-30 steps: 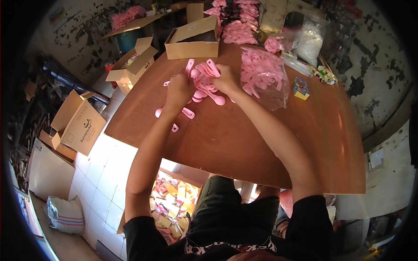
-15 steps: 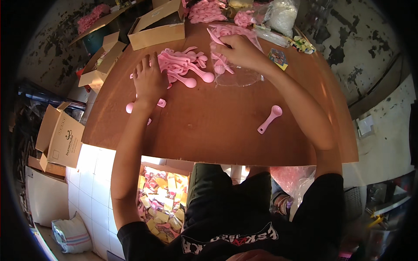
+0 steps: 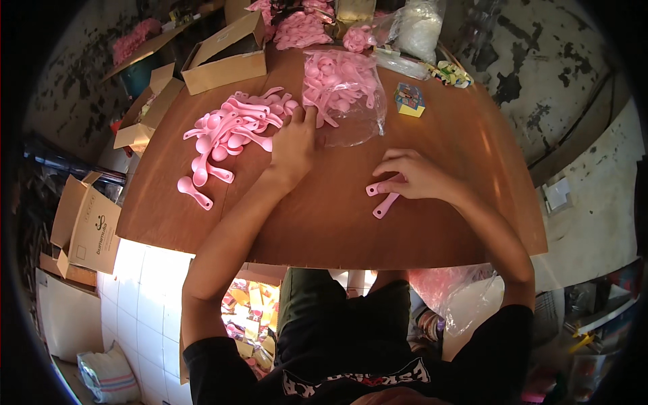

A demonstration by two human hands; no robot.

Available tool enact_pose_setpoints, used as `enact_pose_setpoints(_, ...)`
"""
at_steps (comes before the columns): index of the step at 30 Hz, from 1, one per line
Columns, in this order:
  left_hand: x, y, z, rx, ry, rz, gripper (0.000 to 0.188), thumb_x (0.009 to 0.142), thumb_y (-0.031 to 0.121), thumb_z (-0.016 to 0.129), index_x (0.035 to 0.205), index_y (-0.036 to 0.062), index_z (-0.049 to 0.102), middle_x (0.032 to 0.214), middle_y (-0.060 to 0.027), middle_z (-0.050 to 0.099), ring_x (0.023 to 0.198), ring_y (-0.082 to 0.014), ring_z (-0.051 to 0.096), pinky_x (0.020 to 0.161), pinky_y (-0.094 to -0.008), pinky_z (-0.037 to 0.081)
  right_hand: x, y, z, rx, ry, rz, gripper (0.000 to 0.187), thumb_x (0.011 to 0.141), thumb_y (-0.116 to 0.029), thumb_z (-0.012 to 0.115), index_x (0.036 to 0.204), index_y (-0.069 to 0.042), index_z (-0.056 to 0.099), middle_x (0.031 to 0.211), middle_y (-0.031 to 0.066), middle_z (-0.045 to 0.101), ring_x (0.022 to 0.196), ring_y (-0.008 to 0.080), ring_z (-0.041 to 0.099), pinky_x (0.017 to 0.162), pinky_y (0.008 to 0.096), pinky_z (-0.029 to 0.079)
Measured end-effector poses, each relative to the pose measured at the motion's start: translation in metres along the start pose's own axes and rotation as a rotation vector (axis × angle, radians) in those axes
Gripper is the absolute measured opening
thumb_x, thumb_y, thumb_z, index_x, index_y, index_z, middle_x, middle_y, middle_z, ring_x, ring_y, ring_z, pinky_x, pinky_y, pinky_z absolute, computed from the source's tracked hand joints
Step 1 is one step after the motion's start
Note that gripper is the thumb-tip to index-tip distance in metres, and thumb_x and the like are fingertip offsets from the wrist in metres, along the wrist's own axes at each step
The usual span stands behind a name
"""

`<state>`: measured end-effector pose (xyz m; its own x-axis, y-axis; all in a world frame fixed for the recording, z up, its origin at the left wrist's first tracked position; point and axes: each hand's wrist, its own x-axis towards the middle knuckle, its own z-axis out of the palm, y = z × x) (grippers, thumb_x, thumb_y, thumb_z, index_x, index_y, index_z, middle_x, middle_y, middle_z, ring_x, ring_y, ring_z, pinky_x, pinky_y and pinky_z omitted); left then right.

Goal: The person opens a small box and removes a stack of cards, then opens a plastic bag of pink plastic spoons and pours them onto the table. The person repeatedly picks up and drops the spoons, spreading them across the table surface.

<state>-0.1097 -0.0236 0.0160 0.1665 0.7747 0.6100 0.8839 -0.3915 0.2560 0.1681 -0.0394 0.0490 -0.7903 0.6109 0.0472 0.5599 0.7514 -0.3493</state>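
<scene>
Pink plastic spoons (image 3: 226, 128) lie heaped on the left of a brown table (image 3: 317, 233), one loose spoon (image 3: 196, 193) apart near its edge; more fill a clear bag (image 3: 347, 133) beyond the left hand (image 3: 294, 147). Right hand (image 3: 420, 177): fingers bent, thumb against one of two spoons (image 3: 385, 205) whose handle ends show beneath it; whether the grip is firm cannot be told. Left hand: fingers extended between heap and bag, tips near a spoon by the bag's edge; contact is unclear. The step in hand appears to be single-spoon handling at the right. The next move would seem to call for a definite pinch or a clean release there, leaving the neighbouring spoon undisturbed.
</scene>
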Motion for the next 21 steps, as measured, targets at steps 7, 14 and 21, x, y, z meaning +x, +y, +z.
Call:
enact_pose_setpoints(7,0.009,-0.021,0.015,-0.254,0.117,-0.084,0.011,0.089,0.008,0.062,0.094,-0.0007,0.057,0.084,-0.0248,0.067,0.078,-0.0434,0.068,0.070,-0.0512,0.053,0.117,0.002,0.035,-0.113,0.506,-0.062,0.028,0.093,-0.018,0.060,0.115,-0.004,0.069,0.118,0.0177,0.064,0.114,0.0342,0.061,0.092,0.0457,0.051)
enact_pose_setpoints(14,0.010,-0.020,0.019,-0.401,0.169,-0.131,0.007,0.089,0.005,0.061,0.092,-0.0009,0.058,0.071,-0.0215,0.065,0.067,-0.0412,0.067,0.061,-0.0473,0.053,0.168,-0.012,0.027,-0.135,0.224,0.384,0.036,0.090,-0.037,0.059,0.104,-0.008,0.073,0.104,0.0213,0.071,0.099,0.0367,0.069,0.084,0.0495,0.054)
enact_pose_setpoints(21,0.008,-0.025,0.017,-0.398,0.227,-0.102,0.006,0.086,0.003,0.063,0.089,-0.0011,0.059,0.074,-0.0229,0.066,0.069,-0.0416,0.067,0.063,-0.0478,0.053,0.142,-0.002,0.043,-0.258,0.543,0.196,0.022,0.082,-0.025,0.069,0.086,-0.003,0.071,0.079,0.0181,0.071,0.076,0.0375,0.071,0.072,0.0480,0.056)
